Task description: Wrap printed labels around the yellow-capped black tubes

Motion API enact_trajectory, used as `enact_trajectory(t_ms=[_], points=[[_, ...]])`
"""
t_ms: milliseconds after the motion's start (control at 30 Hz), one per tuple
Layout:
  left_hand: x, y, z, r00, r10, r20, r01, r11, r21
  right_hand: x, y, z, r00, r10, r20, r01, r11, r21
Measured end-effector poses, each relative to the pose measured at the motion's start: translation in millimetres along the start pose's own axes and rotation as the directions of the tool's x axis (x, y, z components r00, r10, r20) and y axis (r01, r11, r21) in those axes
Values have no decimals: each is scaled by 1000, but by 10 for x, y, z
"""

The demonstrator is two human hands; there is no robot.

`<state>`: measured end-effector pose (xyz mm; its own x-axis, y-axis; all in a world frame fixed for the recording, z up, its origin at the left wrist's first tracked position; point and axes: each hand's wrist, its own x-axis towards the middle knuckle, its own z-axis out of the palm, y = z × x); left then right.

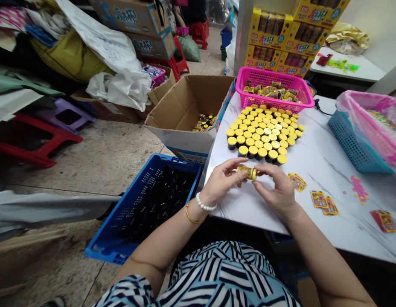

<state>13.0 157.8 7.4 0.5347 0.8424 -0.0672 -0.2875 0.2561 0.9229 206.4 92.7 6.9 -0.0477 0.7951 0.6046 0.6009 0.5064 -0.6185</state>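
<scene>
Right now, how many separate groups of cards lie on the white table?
3: the first group just right of the right hand, the second group farther right, the third group farthest right. Some cards may be hidden behind that hand.

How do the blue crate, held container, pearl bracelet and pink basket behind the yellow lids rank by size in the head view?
Largest first:
blue crate
pink basket
held container and pearl bracelet: too alike
</scene>
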Motion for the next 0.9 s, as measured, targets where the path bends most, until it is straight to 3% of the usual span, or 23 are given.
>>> enact_trajectory(t_ms=[100, 200, 300, 367, 433, 500, 600, 700, 800, 900], points=[[27, -16, -64, 997, -79, -5, 79, 995, -60, 2, 9, -12, 999, -38, -1, 38, 999, -31], [45, -35, -96, 998, -57, -12, 57, 998, -10, -20, 3, 7, 1000, -16, 11, 16, 999, -30], [46, -25, -58, 999, 15, -46, -11, 995, 96, -63, 2, 77, 986, 164, 10, -164, 985, 44], [38, -10, -16, 998, 44, -45, -37, 989, 144, -80, 10, 126, 950, 310, 21, -309, 934, 180], [22, -8, 13, 999, 49, -24, -45, 986, 161, -77, 20, 149, 928, 371, 29, -363, 885, 291], [3, -27, 10, 1000, 25, 5, -26, 988, 153, -62, 25, 140, 949, 316, -3, -302, 910, 285], [-14, -64, -45, 998, -63, 22, 60, 994, 92, -50, 21, 105, 994, 94, -57, -87, 990, 113], [-17, -55, -91, 993, -110, 30, 109, 993, 46, -70, 10, 110, 998, -14, -54, 14, 1000, 13], [4, -1, -55, 999, -3, 33, -1, 994, 107, -93, 10, 143, 983, 171, -62, -162, 979, 120], [66, 42, 28, 989, 141, 47, -147, 967, 206, -71, 43, 148, 877, 480, 13, -450, 812, 372]])
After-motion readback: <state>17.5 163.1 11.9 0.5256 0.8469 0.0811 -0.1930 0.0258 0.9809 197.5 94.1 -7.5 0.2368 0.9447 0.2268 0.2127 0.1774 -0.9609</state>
